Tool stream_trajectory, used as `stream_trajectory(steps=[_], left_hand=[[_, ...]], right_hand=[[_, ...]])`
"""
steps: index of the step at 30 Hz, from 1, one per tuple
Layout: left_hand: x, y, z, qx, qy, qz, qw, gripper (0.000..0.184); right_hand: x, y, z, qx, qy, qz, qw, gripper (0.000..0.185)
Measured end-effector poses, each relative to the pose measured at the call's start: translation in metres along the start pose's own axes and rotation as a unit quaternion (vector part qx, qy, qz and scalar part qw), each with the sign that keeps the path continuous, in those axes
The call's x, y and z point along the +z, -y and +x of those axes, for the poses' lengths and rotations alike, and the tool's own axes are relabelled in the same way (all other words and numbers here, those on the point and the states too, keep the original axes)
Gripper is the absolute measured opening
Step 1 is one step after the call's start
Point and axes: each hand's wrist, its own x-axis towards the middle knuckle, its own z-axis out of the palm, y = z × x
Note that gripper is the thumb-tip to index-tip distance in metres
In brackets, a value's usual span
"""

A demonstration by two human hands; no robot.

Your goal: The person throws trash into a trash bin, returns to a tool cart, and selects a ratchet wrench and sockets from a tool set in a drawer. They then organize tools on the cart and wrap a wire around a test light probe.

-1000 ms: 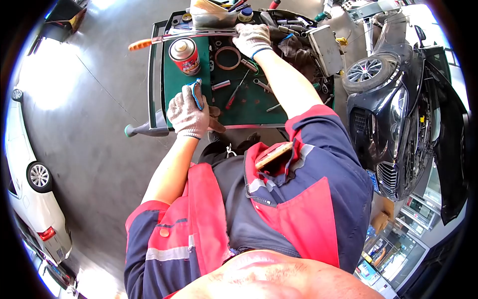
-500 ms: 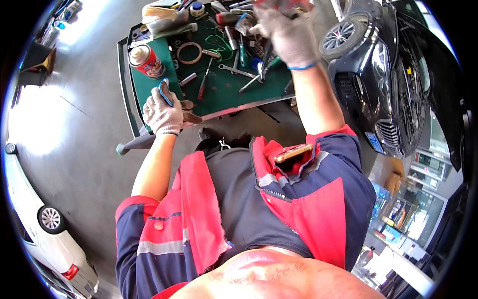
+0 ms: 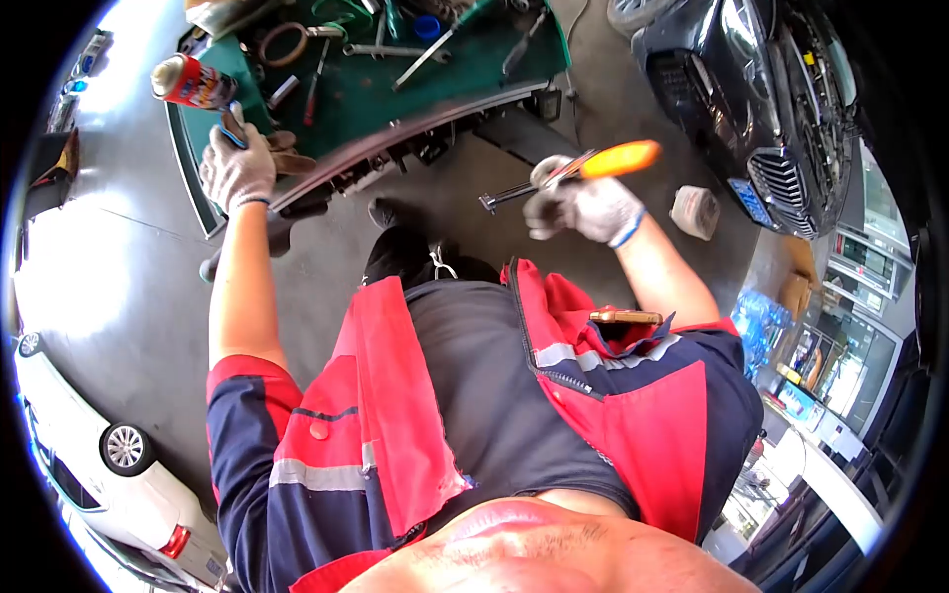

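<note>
My left hand (image 3: 239, 170), in a pale knit glove, is at the green bench's near left corner. Its fingers are curled around a dark grey piece with a blue edge (image 3: 233, 127), whose kind I cannot make out. Brown, glove-like material (image 3: 290, 158) shows beside it. Just beyond stands a red spray can (image 3: 198, 83) with a cream top. My right hand (image 3: 590, 206), also gloved, is closed around a tool with an orange handle (image 3: 621, 159). The tool's thin metal shaft ends in a small crosswise head (image 3: 487, 203). It is held in the air off the bench's front edge.
On the green bench top (image 3: 361, 97) lie a wrench (image 3: 427, 61), a red-handled screwdriver (image 3: 315, 89), a tape roll (image 3: 283, 44) and a dark-handled tool (image 3: 524, 44). A black car (image 3: 736, 109) with its hood up is at right, a white car (image 3: 119, 494) at lower left.
My right hand has come back from the tool pile toward my body, now with the orange-handled tool visible in it. My left hand keeps its place at the bench corner. The view has shifted.
</note>
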Motion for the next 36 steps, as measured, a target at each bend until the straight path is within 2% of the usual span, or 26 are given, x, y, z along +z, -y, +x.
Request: stream_trajectory(steps=[1,2,4,6,7,8,9,10,11,12,14,15,17,18,19,20,21,22,23,25,28,29,30,31,33,36], left_hand=[[0.003,0.001,0.001,-0.009,-0.002,0.002,1.000,0.065],[0.006,0.001,0.001,-0.014,-0.004,0.005,1.000,0.068],[0.006,0.000,0.003,-0.019,0.009,-0.010,1.000,0.064],[0.011,0.002,0.002,-0.002,-0.010,-0.009,1.000,0.061],[0.009,0.001,0.003,-0.002,0.008,-0.016,1.000,0.062],[0.007,-0.003,0.001,0.002,-0.006,-0.005,1.000,0.059],[0.007,-0.004,-0.001,0.012,-0.013,-0.016,1.000,0.059],[0.008,-0.003,-0.001,0.024,-0.016,-0.028,0.999,0.060],[0.014,0.001,0.002,0.006,-0.024,-0.012,1.000,0.059],[0.018,0.005,0.005,0.013,-0.017,-0.029,0.999,0.061],[0.021,0.010,0.009,0.003,0.008,-0.011,1.000,0.061],[0.023,0.014,0.008,0.006,-0.001,-0.018,1.000,0.062],[0.028,0.017,0.008,0.017,-0.015,-0.032,0.999,0.062],[0.028,0.017,0.008,0.012,-0.011,-0.040,0.999,0.063],[0.025,0.011,0.005,0.008,-0.009,-0.051,0.999,0.063],[0.022,0.006,0.003,0.002,-0.008,-0.063,0.998,0.063],[0.018,0.001,0.002,-0.001,0.002,-0.062,0.998,0.060],[0.017,0.001,0.001,-0.003,0.009,-0.083,0.996,0.058],[0.017,0.000,0.003,-0.004,0.016,-0.105,0.994,0.057],[0.018,-0.003,0.000,0.007,0.016,-0.143,0.990,0.050],[0.027,0.003,0.004,-0.052,0.049,-0.272,0.960,0.047],[0.026,0.001,0.002,-0.042,0.048,-0.277,0.959,0.044],[0.029,0.001,0.003,-0.052,0.051,-0.304,0.950,0.044],[0.033,0.003,0.004,-0.062,0.053,-0.330,0.940,0.044],[0.027,0.003,0.000,-0.058,0.044,-0.237,0.969,0.045],[0.037,0.024,0.008,-0.032,0.041,-0.290,0.956,0.050]], right_hand=[[-0.036,-0.053,0.017,-0.047,0.091,0.070,0.992,0.034],[-0.034,-0.081,0.021,-0.003,0.032,0.185,0.982,0.027],[-0.044,-0.128,0.043,0.022,0.038,0.355,0.934,0.025],[-0.052,-0.161,0.065,0.031,0.083,0.432,0.898,0.030],[-0.049,-0.176,0.077,0.026,0.044,0.425,0.904,0.033],[-0.064,-0.208,0.107,0.015,0.031,0.312,0.949,0.039],[-0.067,-0.221,0.123,0.042,-0.007,0.230,0.972,0.039],[-0.064,-0.232,0.132,0.069,-0.046,0.146,0.986,0.040],[-0.050,-0.223,0.134,0.121,-0.103,0.118,0.980,0.040],[-0.048,-0.230,0.135,0.059,-0.079,0.101,0.990,0.038],[-0.044,-0.227,0.130,0.020,-0.013,0.087,0.996,0.034],[-0.050,-0.237,0.137,-0.100,0.057,-0.048,0.992,0.036],[-0.056,-0.254,0.140,-0.166,0.109,-0.140,0.970,0.052],[-0.061,-0.263,0.133,-0.056,0.122,0.000,0.991,0.056],[-0.058,-0.258,0.129,0.040,0.108,0.119,0.986,0.058],[-0.063,-0.280,0.148,0.103,0.002,0.107,0.989,0.059],[-0.075,-0.299,0.157,0.086,-0.059,-0.161,0.981,0.062],[-0.070,-0.294,0.162,0.095,-0.105,-0.303,0.943,0.064],[-0.062,-0.286,0.166,0.118,-0.148,-0.433,0.881,0.067],[-0.065,-0.299,0.191,0.007,-0.149,-0.575,0.804,0.063],[-0.077,-0.278,0.267,0.113,-0.162,-0.605,0.771,0.058],[-0.089,-0.279,0.298,0.036,-0.175,-0.643,0.745,0.054],[-0.105,-0.302,0.352,0.019,-0.239,-0.637,0.733,0.057],[-0.110,-0.287,0.375,0.031,-0.259,-0.629,0.732,0.056],[-0.116,-0.258,0.405,0.025,-0.265,-0.629,0.730,0.052],[-0.125,-0.241,0.450,0.026,-0.270,-0.641,0.717,0.048]])
